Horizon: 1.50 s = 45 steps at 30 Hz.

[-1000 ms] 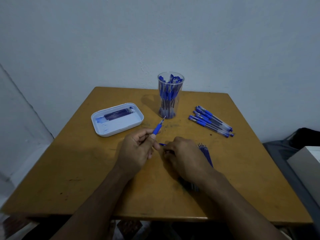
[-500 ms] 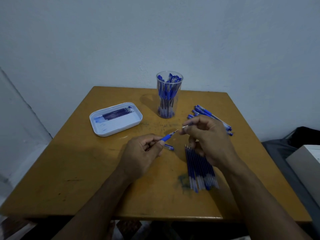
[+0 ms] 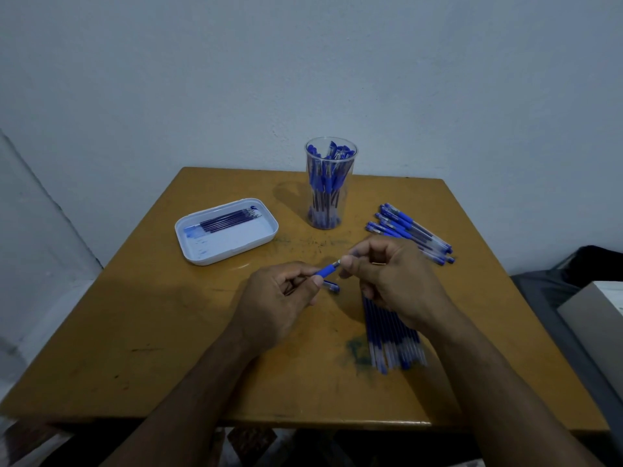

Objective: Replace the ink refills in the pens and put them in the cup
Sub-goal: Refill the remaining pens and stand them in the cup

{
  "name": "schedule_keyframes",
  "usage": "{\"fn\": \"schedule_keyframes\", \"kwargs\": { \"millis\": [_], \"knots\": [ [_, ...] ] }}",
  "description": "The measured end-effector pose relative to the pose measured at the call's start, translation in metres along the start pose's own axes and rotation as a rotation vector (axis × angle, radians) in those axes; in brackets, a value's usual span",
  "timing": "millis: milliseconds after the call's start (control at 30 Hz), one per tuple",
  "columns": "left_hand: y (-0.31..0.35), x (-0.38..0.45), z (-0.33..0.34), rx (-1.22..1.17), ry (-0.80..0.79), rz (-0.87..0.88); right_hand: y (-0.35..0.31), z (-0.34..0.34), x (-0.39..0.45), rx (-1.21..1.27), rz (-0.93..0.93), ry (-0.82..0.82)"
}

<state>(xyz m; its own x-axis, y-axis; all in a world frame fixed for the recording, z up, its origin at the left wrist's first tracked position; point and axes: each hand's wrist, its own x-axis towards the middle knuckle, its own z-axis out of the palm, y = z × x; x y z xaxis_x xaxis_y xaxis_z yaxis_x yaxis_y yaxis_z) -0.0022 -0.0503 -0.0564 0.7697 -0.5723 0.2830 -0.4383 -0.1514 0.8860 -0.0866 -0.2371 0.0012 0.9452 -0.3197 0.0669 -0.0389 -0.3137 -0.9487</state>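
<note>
Head view showed everything from above. Farthest left of the grip lay a white tray (image 3: 226, 242) on the worktop (image 3: 135, 332), with a row of dark refills (image 3: 227, 220) along its far side. The left hand (image 3: 279, 303) had its fingers curled round a pen (image 3: 326, 270) — a narrow grip on the barrel, with the blue sleeve and metal tip poking out to the right. Just below that tip a small blue cap (image 3: 332, 286) lay on the wood. Beyond the grip stood the clear cup (image 3: 330, 183), upright and packed with blue pens. The right hand (image 3: 394, 281) met the pen tip with thumb and forefinger pinched together; whether they held anything I cannot tell. Under its wrist and nearer the viewer lay a bundle of blue refills (image 3: 392, 338), side by side. Farthest right — behind the right hand — a loose pile of pens (image 3: 413, 232) rested near the worktop's edge.
</note>
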Motion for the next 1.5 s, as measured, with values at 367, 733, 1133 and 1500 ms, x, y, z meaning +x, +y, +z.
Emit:
{"fn": "schedule_keyframes", "kwargs": {
  "millis": [367, 733, 1133, 1500],
  "knots": [
    [-0.002, 0.0, 0.0, 0.015, -0.007, 0.011, 0.003, 0.0, 0.0, -0.028, -0.03, -0.023],
    [-0.001, 0.0, 0.002, 0.017, -0.009, 0.011, 0.007, 0.001, 0.003, -0.201, -0.087, 0.004],
    [-0.002, 0.001, 0.002, 0.002, 0.053, 0.005, 0.004, 0.005, 0.0, -0.121, -0.044, 0.049],
    [0.003, 0.003, 0.005, -0.085, 0.257, -0.096, 0.004, 0.019, 0.008, -0.258, -0.055, 0.101]
  ]
}}
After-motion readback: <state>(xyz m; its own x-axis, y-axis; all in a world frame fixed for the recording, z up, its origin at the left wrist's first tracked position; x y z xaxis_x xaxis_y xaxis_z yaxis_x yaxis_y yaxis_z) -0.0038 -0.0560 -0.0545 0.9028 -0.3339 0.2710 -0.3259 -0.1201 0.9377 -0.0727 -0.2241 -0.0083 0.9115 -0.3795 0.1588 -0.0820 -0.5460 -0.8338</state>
